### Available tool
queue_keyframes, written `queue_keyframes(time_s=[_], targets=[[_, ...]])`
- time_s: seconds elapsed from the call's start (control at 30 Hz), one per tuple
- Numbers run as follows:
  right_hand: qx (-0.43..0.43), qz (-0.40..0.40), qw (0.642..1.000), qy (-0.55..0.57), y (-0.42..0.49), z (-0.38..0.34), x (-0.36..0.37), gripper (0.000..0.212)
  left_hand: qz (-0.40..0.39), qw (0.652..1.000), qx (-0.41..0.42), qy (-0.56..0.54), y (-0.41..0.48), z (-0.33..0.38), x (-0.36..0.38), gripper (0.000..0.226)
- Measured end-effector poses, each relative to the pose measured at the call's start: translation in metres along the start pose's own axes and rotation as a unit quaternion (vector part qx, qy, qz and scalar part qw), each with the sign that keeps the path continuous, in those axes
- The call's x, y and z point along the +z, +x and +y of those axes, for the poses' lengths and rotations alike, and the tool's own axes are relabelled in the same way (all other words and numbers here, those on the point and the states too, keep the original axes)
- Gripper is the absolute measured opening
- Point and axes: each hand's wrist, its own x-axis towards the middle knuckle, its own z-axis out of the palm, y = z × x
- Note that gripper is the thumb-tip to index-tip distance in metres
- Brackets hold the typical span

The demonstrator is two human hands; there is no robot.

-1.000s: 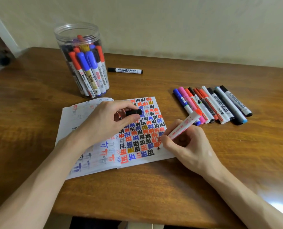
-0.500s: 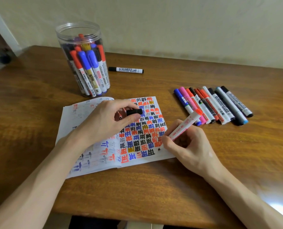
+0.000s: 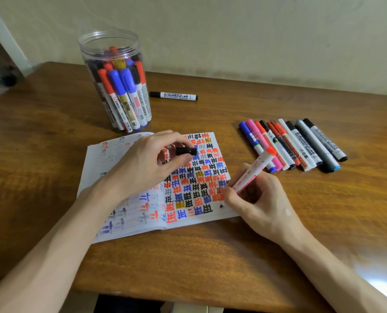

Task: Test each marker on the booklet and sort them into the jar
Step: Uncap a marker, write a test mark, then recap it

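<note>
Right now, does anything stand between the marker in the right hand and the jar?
Nothing visible blocks the marker. The jar has no lid on, and the left hand, pinching the black cap, lies over the booklet, beside the route.

Home room, I judge: I sit at a wooden table [image 3: 52,136] against a bare cream wall [image 3: 255,30], white door frame [image 3: 7,39] far left, jar [image 3: 86,53] of markers [image 3: 120,86] and booklet [image 3: 102,159] before me.
</note>
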Motion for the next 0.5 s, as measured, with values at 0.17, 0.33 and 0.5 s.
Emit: queue_keyframes(time_s=[0.17, 0.33, 0.5], targets=[[0.006, 0.019, 1.000, 0.020, 0.0016, 0.0007, -0.0015, 0.017, -0.001, 1.000, -0.002, 0.009, 0.0005, -0.0018, 0.0008, 0.033], [0.020, 0.004, 0.999, 0.029, 0.0008, -0.0011, -0.0010, 0.012, 0.004, 1.000, 0.001, 0.011, 0.0004, -0.0021, 0.0006, 0.035], [0.023, -0.006, 1.000, 0.020, 0.0013, -0.0008, -0.0002, 0.012, 0.011, 1.000, 0.002, 0.024, 0.0002, -0.0022, 0.0000, 0.031]])
